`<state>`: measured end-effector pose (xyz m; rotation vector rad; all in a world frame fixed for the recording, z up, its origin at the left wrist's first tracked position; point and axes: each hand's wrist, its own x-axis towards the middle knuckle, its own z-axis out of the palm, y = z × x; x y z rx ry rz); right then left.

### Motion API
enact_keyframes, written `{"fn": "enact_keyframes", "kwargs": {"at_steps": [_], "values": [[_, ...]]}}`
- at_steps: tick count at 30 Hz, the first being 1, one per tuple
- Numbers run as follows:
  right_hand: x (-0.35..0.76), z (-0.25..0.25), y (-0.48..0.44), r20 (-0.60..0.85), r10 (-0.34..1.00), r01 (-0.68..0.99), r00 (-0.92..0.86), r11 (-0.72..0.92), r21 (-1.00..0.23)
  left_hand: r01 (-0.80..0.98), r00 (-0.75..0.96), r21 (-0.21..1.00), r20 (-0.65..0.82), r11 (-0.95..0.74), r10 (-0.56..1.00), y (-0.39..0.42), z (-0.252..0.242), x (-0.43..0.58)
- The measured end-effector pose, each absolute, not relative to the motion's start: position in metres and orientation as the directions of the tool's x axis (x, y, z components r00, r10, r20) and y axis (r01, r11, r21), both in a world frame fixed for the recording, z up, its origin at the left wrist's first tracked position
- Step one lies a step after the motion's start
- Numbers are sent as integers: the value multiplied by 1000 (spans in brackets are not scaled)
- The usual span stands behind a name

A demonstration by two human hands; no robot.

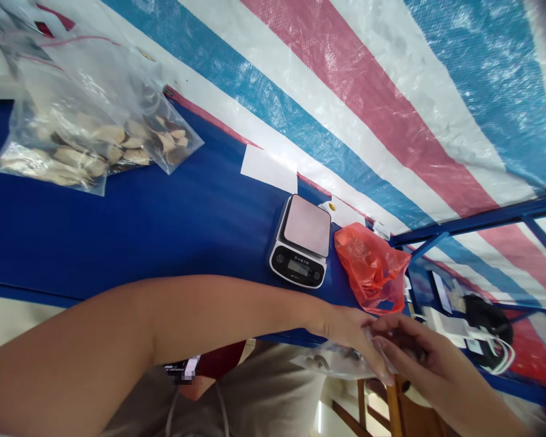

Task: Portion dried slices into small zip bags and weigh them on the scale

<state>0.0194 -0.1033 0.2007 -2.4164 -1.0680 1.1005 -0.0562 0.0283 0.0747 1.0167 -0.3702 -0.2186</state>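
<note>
Past the table's front edge, low in the view, hangs a clear plastic bag (339,362) with a few darkish pieces inside. My left hand (357,334) reaches across from the left and grips the bag near its mouth. Curled at the same end is my right hand (430,364), its fingertips on the clear plastic. Something dark shows between its fingers, too unclear to name. On the table beyond my left forearm stands a kitchen scale (307,227), its plate bare and its display unreadable.
Zip bags (95,133) of pale, curved shell-like pieces lie at the back left. A crumpled red plastic bag (370,264) sits right of the scale. White paper (270,169) lies by the striped sheet (300,67). A wooden chair (412,409) stands below my hands.
</note>
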Motion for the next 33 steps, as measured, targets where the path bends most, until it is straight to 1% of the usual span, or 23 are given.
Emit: {"fn": "enact_keyframes", "kwargs": {"at_steps": [3,5,7,9,11,15,17,19,21,24,27,30,32,33], "values": [[18,204,-101,-467,742,528,482,-671,-521,184,895,816,92,549,-437,28,74,-55],[18,208,-98,-392,771,554,502,-635,-539,269,889,794,13,545,-457,27,73,-52],[18,210,-96,-303,795,589,525,-596,-546,320,881,774,-31,546,-472,27,71,-50],[18,210,-95,-214,798,611,563,-577,-543,337,876,757,-34,560,-481,28,70,-48],[16,207,-92,-132,769,592,625,-578,-562,349,870,732,-21,585,-493,29,69,-48],[11,194,-80,7,640,482,768,-572,-663,361,862,709,-7,606,-506,29,67,-47],[8,186,-73,4,626,453,779,-559,-695,354,861,709,8,610,-509,29,66,-45],[6,179,-69,-28,648,444,761,-552,-706,326,862,720,40,612,-505,29,65,-43],[6,173,-69,-48,668,451,743,-552,-701,290,864,743,67,603,-498,28,63,-42],[7,171,-72,-39,666,469,745,-565,-679,245,879,755,91,608,-468,27,61,-44],[11,177,-79,-16,661,484,750,-565,-669,224,898,742,95,632,-430,28,64,-49],[15,191,-87,8,689,538,725,-558,-631,273,888,696,84,664,-453,33,69,-54],[17,201,-92,-54,731,574,680,-576,-583,321,872,648,82,691,-482,37,71,-54],[18,205,-94,-124,762,590,635,-583,-559,338,867,626,84,703,-492,38,70,-53]]}}
